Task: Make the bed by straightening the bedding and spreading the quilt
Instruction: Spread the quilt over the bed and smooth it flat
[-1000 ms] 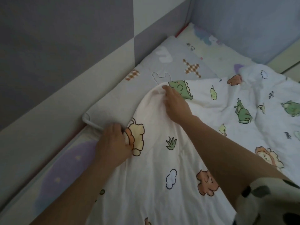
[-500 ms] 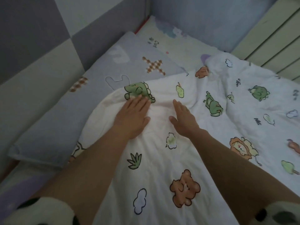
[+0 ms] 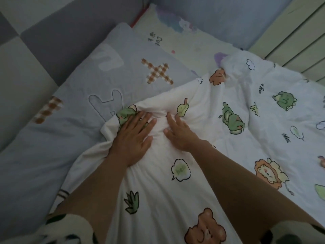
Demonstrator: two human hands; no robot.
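Note:
A white quilt (image 3: 219, 138) printed with cartoon dinosaurs, lions and bears covers the bed's right and near part. Its top edge is bunched into a ridge near the pillow. My left hand (image 3: 133, 138) lies flat on the quilt, fingers spread, over a green dinosaur print at that ridge. My right hand (image 3: 179, 132) presses flat beside it, fingers apart, touching the same fold. A grey-blue pillow (image 3: 88, 95) with checked brown patches lies to the left, its lower corner under the quilt's edge.
A padded grey and cream wall panel (image 3: 40, 32) runs along the left. A pale printed sheet (image 3: 190, 43) shows at the bed's far end below a blue headboard cushion (image 3: 219, 16). Cream slatted panelling (image 3: 295, 43) stands at the right.
Both hands let go of the quilt's corner near the pillow, moved together onto its top edge and now press flat there. The edge has bunched up under the fingers.

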